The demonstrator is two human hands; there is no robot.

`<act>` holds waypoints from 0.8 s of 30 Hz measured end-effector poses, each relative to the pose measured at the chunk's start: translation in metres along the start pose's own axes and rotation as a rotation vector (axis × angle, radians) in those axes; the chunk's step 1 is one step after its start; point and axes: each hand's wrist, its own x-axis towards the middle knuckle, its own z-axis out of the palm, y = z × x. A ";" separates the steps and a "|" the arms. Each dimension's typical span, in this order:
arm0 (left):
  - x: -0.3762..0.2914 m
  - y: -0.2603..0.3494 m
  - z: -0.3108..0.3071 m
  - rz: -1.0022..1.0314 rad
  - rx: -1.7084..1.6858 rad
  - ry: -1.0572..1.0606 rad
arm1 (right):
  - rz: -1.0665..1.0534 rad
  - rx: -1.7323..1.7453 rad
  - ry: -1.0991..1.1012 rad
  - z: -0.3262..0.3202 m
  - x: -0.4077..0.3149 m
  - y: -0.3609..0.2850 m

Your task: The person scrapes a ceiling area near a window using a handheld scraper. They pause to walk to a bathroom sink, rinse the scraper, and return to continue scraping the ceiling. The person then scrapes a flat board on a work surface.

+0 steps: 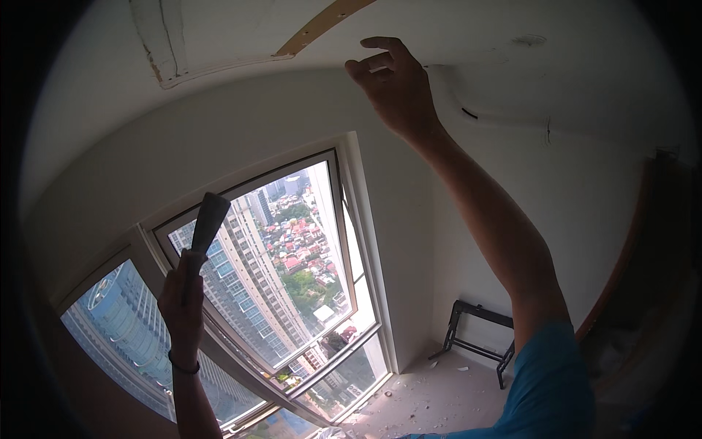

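Observation:
My left hand [184, 307], with a dark band at its wrist, grips a putty knife [209, 222] by its handle. The wide blade points up in front of the window. Higher and to the right, my right hand [397, 85] is raised close to the ceiling [236, 33], its fingers curled but apart and nothing visible in them. Left of those fingers, a brown strip [323, 24] with small spots runs across the ceiling. A cracked rectangular outline [164, 82] marks the ceiling farther left. Whether my right hand touches the ceiling is hard to tell.
A tilted-open window [285, 263] looks out on tall buildings far below. Against the right wall [482, 219] stands a black metal frame [480, 315]. Bits of debris litter the floor [422, 398]. A dark opening with a brown edge [620, 274] lies at right.

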 end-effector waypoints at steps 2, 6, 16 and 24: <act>0.110 0.016 0.006 0.325 0.173 0.113 | -0.089 0.026 0.079 0.010 -0.016 -0.005; 0.266 0.109 -0.002 0.668 0.235 0.195 | -0.350 -0.007 0.284 0.025 -0.006 -0.024; 0.348 0.210 -0.013 0.850 0.502 0.175 | -0.167 0.297 0.383 0.022 0.057 -0.059; 0.353 0.212 -0.012 0.873 0.590 0.174 | -0.167 0.344 0.402 0.028 0.061 -0.055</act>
